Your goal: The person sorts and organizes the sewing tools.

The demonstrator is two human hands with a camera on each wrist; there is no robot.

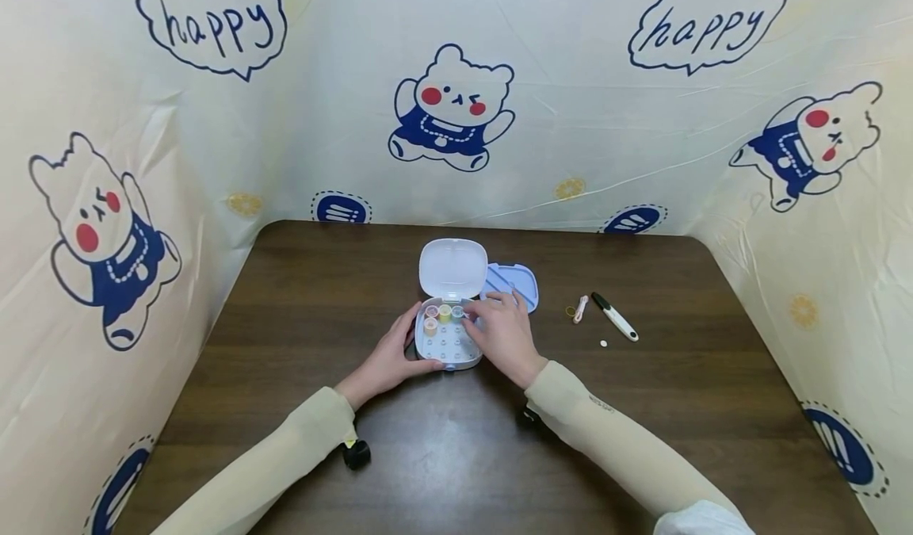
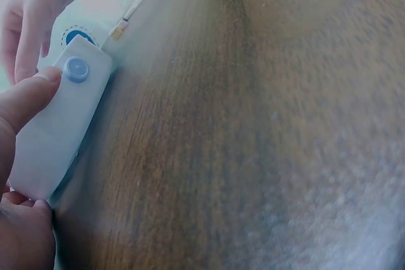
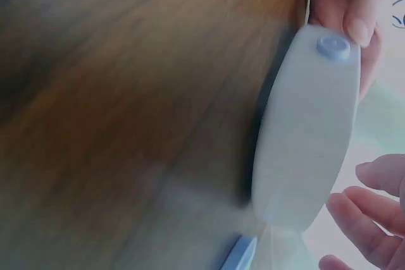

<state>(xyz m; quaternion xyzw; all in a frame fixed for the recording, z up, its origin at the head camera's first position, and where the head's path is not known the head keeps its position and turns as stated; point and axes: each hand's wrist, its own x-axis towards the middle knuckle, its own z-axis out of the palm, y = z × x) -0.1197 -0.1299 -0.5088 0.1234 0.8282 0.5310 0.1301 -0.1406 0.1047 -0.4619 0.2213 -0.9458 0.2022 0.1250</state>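
A small white box (image 1: 449,353) stands on the table with its lid (image 1: 452,268) raised. Inside are rows of short pegs, and several small bobbins sit toward the back: a yellow bobbin (image 1: 445,313), a blue bobbin (image 1: 458,312) and a peach bobbin (image 1: 430,326) among them. My left hand (image 1: 388,361) grips the box from its left side, thumb at the front by the round blue button (image 2: 76,69). My right hand (image 1: 505,333) reaches over the right wall, thumb and fingertips right at the blue bobbin; whether they pinch it I cannot tell.
A blue tray (image 1: 526,283) lies behind my right hand, beside the lid. Further right are a small pale pink item (image 1: 581,309) with a yellow loop, a black-and-white pen-like tool (image 1: 615,317) and a tiny white disc (image 1: 603,343). A printed curtain (image 1: 556,139) surrounds the table.
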